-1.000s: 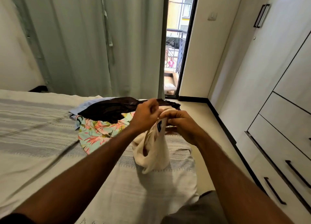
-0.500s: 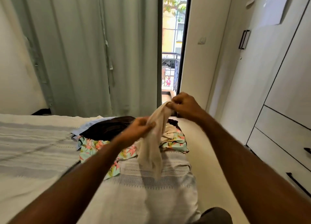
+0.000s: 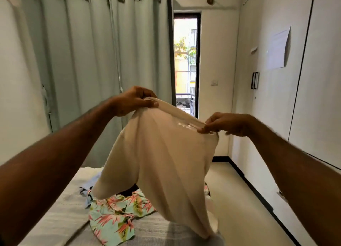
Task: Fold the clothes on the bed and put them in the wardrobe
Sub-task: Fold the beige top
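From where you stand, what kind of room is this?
Most likely a bedroom: a bed with loose clothes on it, a built-in wardrobe along the right wall, and long curtains beside a balcony door.

A cream garment (image 3: 162,153) hangs spread in the air above the bed (image 3: 55,221), held taut along its upper edge, the left hand (image 3: 132,102) pinching one corner and the right hand (image 3: 224,124) pinching the other; its lower folds trail down, the lowest tip close to the bed's striped cover. Beneath it on the bed lies a crumpled heap of clothes: a floral piece (image 3: 118,216) in turquoise with pink and yellow blooms, a dark item (image 3: 129,190) mostly hidden behind it, and a pale blue one (image 3: 88,186) at the far side. The white wardrobe (image 3: 299,98) stands shut along the right wall
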### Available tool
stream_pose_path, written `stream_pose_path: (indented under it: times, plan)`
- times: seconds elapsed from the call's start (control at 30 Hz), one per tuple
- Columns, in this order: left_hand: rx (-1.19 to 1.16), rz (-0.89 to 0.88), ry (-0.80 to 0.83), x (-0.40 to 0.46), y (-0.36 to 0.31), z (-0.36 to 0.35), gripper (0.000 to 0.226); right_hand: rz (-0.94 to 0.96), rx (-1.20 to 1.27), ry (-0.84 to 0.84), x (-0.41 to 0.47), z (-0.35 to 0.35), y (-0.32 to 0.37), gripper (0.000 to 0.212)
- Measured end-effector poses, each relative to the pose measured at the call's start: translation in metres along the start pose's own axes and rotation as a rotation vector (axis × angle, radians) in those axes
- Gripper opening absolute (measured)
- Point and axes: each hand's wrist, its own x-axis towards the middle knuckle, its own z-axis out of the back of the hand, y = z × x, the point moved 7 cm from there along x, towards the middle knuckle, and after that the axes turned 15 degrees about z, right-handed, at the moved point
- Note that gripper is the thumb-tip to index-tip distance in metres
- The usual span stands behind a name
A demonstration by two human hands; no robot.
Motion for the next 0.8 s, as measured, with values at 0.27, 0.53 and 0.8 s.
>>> stream_pose_path:
  times: [0.27,0.53,0.8]
  plan:
    - [-0.290,0.054,-0.294,-0.007,0.006,0.027,0.019,0.063,-0.253,-0.044,0.002,0.041,0.039,0.057]
    - [0.146,-0.031,-0.619,-0.007,0.016,0.038,0.017,0.199,0.044,-0.340,0.000,0.057,0.025,0.024]
    - [-0.021,0.228,-0.180,0.005,0.034,0.042,0.035,0.324,0.352,-0.754,0.015,0.084,0.023,0.025]
